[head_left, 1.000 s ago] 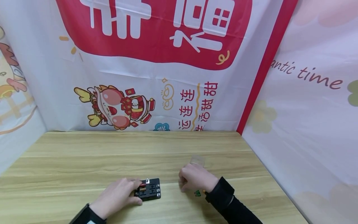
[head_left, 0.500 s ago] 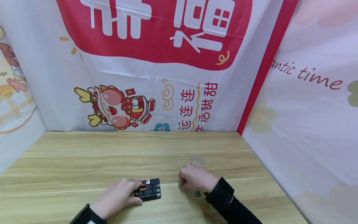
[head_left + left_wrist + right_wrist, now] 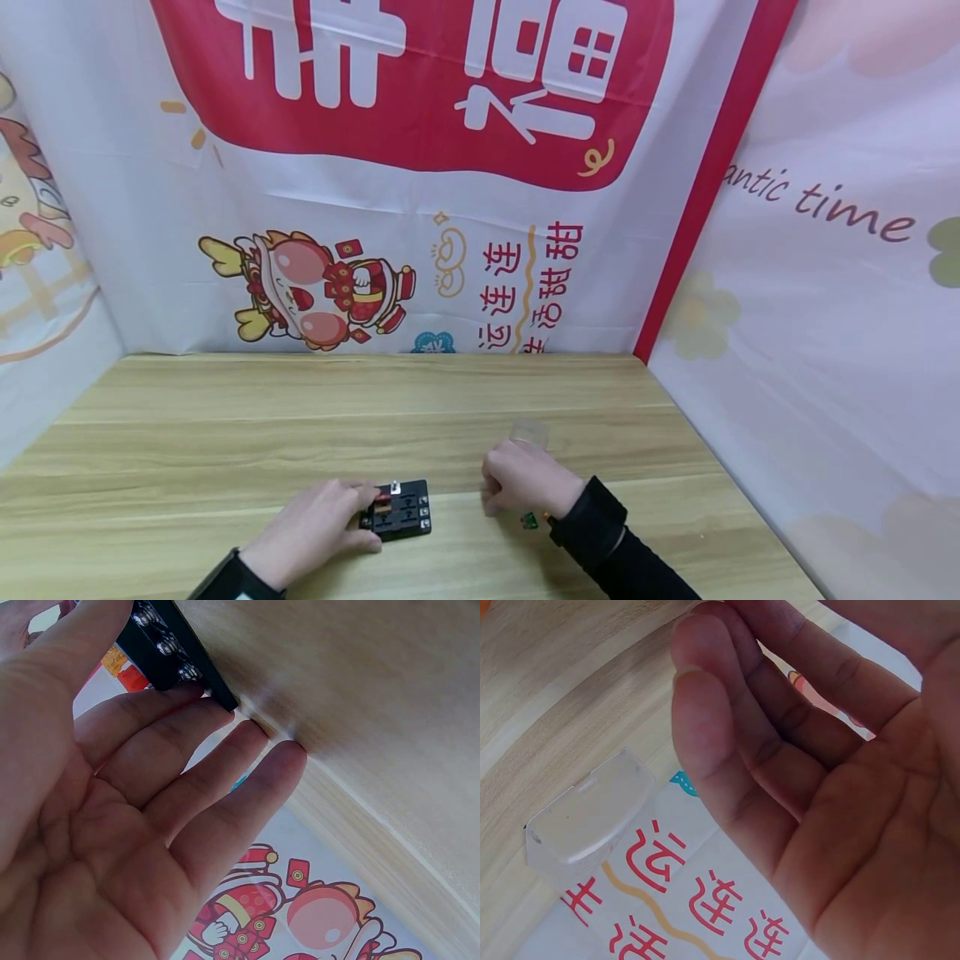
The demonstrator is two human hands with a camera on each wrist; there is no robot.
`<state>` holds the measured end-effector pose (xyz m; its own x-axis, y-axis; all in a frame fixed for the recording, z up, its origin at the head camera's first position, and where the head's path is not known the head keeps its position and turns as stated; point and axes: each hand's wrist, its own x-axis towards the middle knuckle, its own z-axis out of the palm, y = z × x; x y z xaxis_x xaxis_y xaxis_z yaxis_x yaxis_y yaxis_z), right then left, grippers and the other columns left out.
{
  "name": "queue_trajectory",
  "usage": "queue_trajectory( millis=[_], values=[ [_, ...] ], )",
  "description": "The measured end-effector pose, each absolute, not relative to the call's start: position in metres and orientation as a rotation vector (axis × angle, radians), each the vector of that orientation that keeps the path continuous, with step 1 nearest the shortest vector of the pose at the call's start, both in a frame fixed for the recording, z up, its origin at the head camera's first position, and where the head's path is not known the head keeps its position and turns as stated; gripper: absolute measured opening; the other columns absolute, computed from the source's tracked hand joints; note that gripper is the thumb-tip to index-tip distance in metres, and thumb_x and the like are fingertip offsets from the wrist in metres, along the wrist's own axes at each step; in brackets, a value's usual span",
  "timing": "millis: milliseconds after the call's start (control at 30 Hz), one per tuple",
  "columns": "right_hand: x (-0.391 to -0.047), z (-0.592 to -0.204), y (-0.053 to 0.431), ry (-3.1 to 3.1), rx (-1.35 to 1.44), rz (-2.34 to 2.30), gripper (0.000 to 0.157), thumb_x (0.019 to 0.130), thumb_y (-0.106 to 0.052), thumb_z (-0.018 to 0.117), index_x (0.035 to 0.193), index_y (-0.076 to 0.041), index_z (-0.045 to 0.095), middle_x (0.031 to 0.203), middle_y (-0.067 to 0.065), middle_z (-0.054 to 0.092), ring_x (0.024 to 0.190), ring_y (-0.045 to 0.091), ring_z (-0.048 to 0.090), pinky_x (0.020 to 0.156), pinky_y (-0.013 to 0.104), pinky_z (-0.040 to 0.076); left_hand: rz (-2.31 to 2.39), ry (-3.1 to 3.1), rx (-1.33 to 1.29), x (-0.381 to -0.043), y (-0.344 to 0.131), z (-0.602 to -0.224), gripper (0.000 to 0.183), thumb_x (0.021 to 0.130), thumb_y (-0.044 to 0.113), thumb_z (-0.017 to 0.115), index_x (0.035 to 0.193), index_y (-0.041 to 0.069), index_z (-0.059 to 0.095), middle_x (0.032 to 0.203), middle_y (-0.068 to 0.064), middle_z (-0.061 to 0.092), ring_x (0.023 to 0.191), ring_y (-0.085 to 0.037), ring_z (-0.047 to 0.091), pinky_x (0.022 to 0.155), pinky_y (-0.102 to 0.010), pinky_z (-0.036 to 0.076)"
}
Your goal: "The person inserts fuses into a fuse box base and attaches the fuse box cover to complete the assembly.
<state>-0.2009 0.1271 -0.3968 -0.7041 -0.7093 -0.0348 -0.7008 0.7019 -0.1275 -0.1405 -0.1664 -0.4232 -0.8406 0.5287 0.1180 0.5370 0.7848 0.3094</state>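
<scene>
A black fuse block (image 3: pixel 408 512) with metal screw terminals lies on the table, a red and an orange-brown blade fuse in its left part. My left hand (image 3: pixel 318 525) grips its left end, thumb at the near side and fingers at the far side. In the left wrist view, fingertips meet the edge of the block (image 3: pixel 169 646). My right hand (image 3: pixel 528 479) rests on the table to the right of the block, fingers loosely curled; nothing shows between them in the right wrist view. The thumb tip lies outside that view.
A clear plastic cover (image 3: pixel 530 431) lies just beyond my right hand. A small green piece (image 3: pixel 529 521), like a blade fuse, lies below that wrist, with an orange bit (image 3: pixel 548 517) partly hidden by the cuff. Printed cloth walls (image 3: pixel 480 192) border the table (image 3: pixel 300 400).
</scene>
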Motion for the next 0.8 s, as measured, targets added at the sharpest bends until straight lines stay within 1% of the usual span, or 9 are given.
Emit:
queue_trajectory(
  millis=[233, 433, 800],
  values=[
    [-0.2010, -0.3968, 0.1265, 2.814, -1.181, -0.121, 0.031, 0.074, -0.027, 0.080, 0.060, -0.023, 0.053, 0.058, -0.016, 0.046, 0.052, 0.001, 0.044, 0.051, 0.019, 0.034, -0.537, -2.938, -0.880, -0.1402, -0.1663, -0.4229, 0.047, 0.076, 0.048, 0.072, 0.106, 0.012, 0.068, 0.091, 0.005, 0.066, 0.068, -0.002, 0.047, 0.062, -0.029, 0.044],
    [-0.2022, -0.3973, 0.1261, 2.791, -1.213, -0.113, 0.028, 0.076, -0.025, 0.078, 0.061, -0.024, 0.054, 0.058, -0.016, 0.047, 0.050, 0.000, 0.045, 0.050, 0.017, 0.035, -0.567, -2.917, -0.902, -0.1402, -0.1673, -0.4234, 0.044, 0.076, 0.046, 0.072, 0.103, 0.012, 0.068, 0.084, 0.010, 0.063, 0.063, -0.003, 0.044, 0.057, -0.025, 0.039],
    [-0.2030, -0.3969, 0.1255, 2.804, -1.229, -0.137, 0.028, 0.073, -0.022, 0.078, 0.063, -0.022, 0.052, 0.058, -0.015, 0.046, 0.050, 0.000, 0.043, 0.048, 0.017, 0.033, -0.550, -2.928, -0.901, -0.1410, -0.1668, -0.4238, 0.044, 0.076, 0.047, 0.073, 0.103, 0.012, 0.068, 0.084, 0.009, 0.063, 0.063, -0.002, 0.044, 0.057, -0.026, 0.040]
  ],
)
